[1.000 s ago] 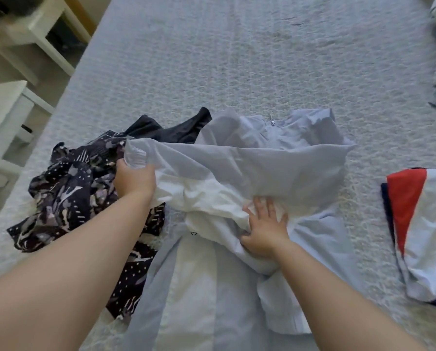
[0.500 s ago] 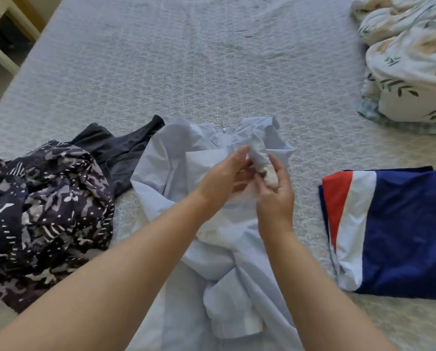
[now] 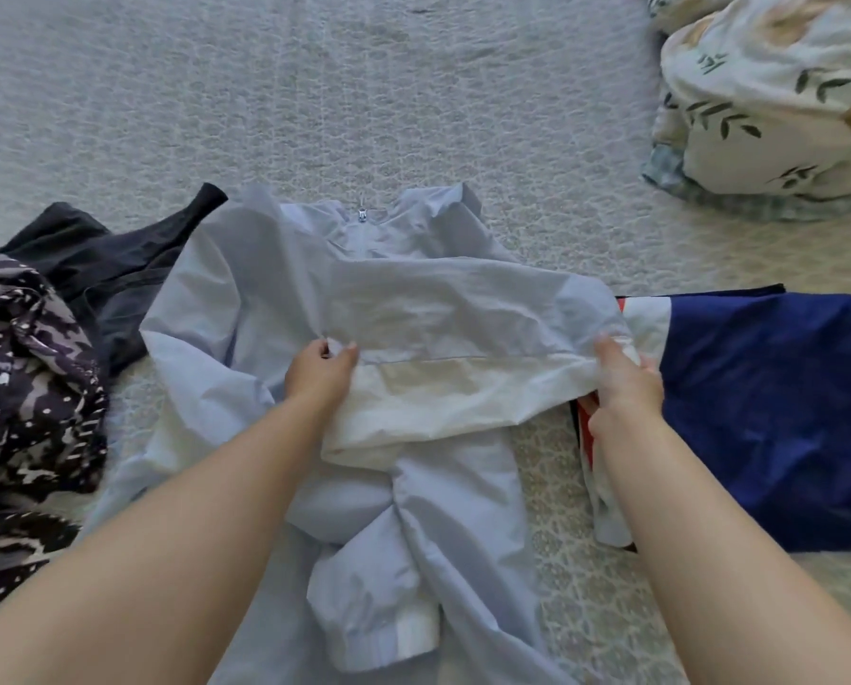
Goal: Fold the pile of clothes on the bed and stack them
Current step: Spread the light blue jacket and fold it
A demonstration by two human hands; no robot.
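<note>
A sleeve [image 3: 463, 348] of the pale jacket [image 3: 265, 299] is pinched by the left hand [image 3: 321, 375] and right hand [image 3: 623, 388]; slippery fabric may slide from either grip, spoiling the fold.

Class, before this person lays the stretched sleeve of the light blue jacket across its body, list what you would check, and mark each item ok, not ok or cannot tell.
1. Left hand pinches the sleeve of the light blue zip-up jacket: ok.
2. Right hand grips the sleeve's cuff end: ok.
3. Sleeve pulled straight between the hands: ok.
4. Jacket body lying flat: not ok, the lower part is bunched and the other sleeve is crumpled.
5. Jacket clear of the folded navy, white and red garment: not ok, the cuff end overlaps its edge.
6. Zip fully closed: cannot tell.
</note>
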